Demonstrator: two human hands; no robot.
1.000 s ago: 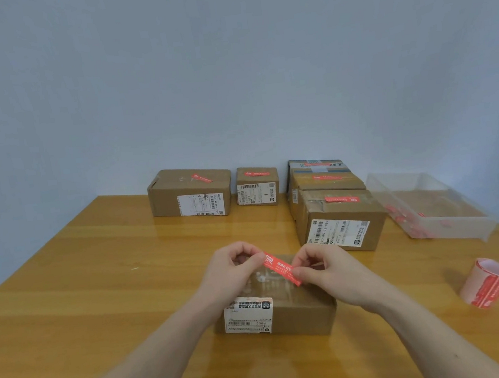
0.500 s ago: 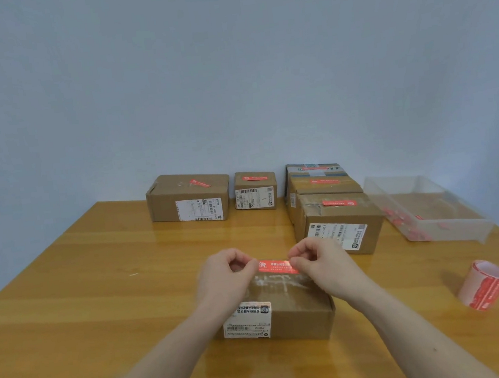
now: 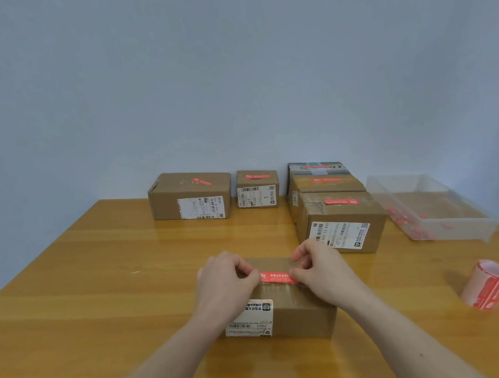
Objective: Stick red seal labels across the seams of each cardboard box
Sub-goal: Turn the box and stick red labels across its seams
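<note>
1. Two hands work over the nearest cardboard box (image 3: pixel 300 316), which sits on the wooden table (image 3: pixel 99 299) just in front of the person.
2. The left hand (image 3: pixel 225 285) has its fingers curled, with thumb and fingertips pinching the left end of a red seal label (image 3: pixel 278 277).
3. The right hand (image 3: pixel 322 269) mirrors it, fingers curled and pinching the label's right end.
4. The label stretches level between the two hands, across the top of the box near its far edge; it appears to lie on the taped seam, though I cannot tell whether it is fully pressed down.
5. A white shipping sticker (image 3: pixel 252 319) wraps over the near left corner of that box.
6. Five more boxes stand towards the far edge of the table, each with a red label on its top: a wide box (image 3: pixel 190 197) at the left, a small box (image 3: pixel 257 189) beside it, and a row of three on the right, with the front box of the row (image 3: pixel 342 225) closest to the hands.
7. A clear plastic bin (image 3: pixel 431 208) rests at the far right, holding small red pieces too blurred to identify.
8. A roll of red labels (image 3: pixel 487 283) lies on its side near the right edge of the table, well apart from the hands.
</note>
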